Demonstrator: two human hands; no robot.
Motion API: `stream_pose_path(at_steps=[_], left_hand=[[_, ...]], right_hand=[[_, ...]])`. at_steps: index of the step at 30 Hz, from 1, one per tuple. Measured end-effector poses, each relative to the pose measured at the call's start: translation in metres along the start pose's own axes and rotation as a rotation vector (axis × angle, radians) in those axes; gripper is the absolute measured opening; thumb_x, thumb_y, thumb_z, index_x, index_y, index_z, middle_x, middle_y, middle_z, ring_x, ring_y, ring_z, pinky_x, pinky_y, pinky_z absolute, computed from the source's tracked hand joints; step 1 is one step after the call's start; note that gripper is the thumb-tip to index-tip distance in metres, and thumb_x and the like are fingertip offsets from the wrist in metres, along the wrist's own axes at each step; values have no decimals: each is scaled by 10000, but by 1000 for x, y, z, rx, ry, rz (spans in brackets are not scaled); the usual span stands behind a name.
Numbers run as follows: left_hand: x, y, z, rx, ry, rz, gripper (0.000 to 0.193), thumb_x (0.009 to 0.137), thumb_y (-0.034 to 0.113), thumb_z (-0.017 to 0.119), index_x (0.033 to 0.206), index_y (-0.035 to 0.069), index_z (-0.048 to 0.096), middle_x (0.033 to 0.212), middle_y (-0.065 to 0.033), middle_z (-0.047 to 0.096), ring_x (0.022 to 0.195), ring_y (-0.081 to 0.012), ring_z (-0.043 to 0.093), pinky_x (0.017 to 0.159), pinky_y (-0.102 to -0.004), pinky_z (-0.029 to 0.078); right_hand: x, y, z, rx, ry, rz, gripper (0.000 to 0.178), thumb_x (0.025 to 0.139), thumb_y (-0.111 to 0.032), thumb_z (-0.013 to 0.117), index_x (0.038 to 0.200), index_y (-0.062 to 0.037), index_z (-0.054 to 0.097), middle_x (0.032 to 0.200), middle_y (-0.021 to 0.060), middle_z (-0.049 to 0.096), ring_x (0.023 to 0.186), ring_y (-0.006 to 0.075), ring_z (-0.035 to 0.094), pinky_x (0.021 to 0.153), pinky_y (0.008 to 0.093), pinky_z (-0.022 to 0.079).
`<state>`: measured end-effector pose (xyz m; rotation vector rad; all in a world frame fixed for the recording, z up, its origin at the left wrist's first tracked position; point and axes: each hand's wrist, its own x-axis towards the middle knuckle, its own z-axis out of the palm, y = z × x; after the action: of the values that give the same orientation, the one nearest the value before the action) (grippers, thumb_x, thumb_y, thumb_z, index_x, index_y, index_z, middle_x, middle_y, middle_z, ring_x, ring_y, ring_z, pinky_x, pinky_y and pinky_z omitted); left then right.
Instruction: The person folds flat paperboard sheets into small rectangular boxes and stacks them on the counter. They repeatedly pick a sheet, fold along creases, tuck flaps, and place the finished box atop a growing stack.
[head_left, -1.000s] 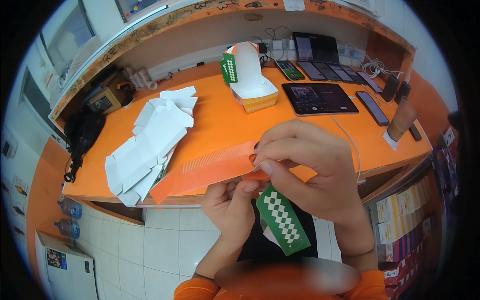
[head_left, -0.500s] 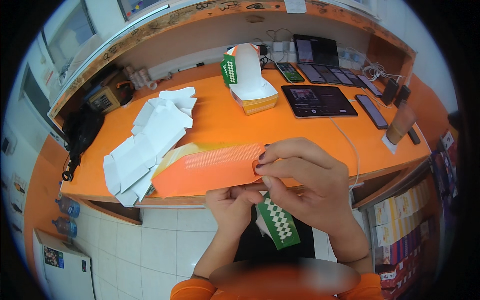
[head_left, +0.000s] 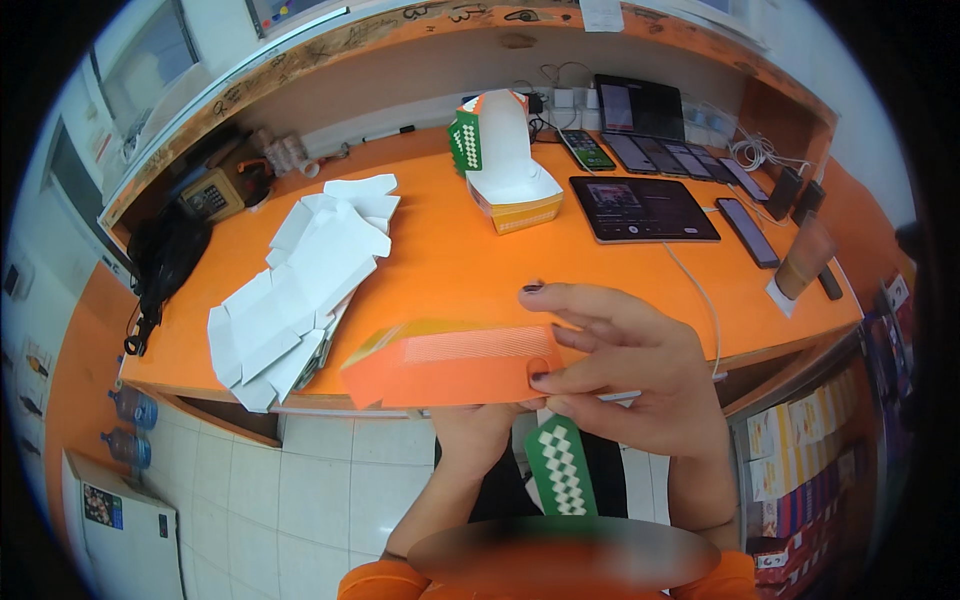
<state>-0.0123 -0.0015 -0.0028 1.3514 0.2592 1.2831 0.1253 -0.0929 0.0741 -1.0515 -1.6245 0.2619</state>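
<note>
An orange folding food carton (head_left: 450, 370), partly formed, is held up over the table's front edge. Its green flap with white diamonds (head_left: 563, 465) hangs down toward my lap. My left hand (head_left: 475, 435) grips the carton from below, with most of its fingers hidden behind the panel. At the carton's right end my right hand (head_left: 640, 365) pinches the corner beside a small round tab, thumb below and a fingertip on the tab. Its index finger is stretched out above. A stack of flat white carton blanks (head_left: 300, 280) lies to the left.
One opened carton (head_left: 515, 200) stands farther back on the orange table (head_left: 440, 260). Right of it are a tablet (head_left: 645, 208), several phones (head_left: 748, 232), cables, and a cup (head_left: 803, 255). A black bag (head_left: 170, 255) and a small safe (head_left: 207, 197) sit at the left.
The carton has shifted right and slightly down with both hands. My right index finger has lifted off its end, and another fingertip now rests on the tab. The green flap hangs straighter.
</note>
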Motion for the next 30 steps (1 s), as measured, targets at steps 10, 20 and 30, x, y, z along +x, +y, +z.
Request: stream_pose_path(at_steps=[10, 20, 30], left_hand=[[5, 12, -16, -458, -33, -37, 452, 970, 270, 588, 1315, 0, 479, 1306, -141, 544, 1206, -197, 535, 915, -339, 494], [10, 48, -1, -194, -6, -183, 241, 992, 130, 552, 1096, -71, 636, 1052, -93, 655, 917, -119, 608, 799, -253, 482], [-3, 31, 6, -144, 6, -217, 195, 888, 20, 687, 1070, -47, 661, 1007, -87, 682, 803, -106, 645, 656, -210, 511]], right_hand=[[-23, -7, 1, -263, 15, 144, 609, 650, 26, 685, 1231, -92, 549, 1331, 202, 482, 1193, 356, 523, 987, 417, 455], [-23, -15, 26, -655, 208, -49, 423, 680, -58, 757, 1087, -67, 643, 1135, 123, 592, 916, 298, 579, 818, 387, 479], [-13, -14, 25, -374, 307, 48, 183, 771, 4, 695, 953, -15, 688, 977, 93, 556, 824, 176, 603, 677, 265, 480]])
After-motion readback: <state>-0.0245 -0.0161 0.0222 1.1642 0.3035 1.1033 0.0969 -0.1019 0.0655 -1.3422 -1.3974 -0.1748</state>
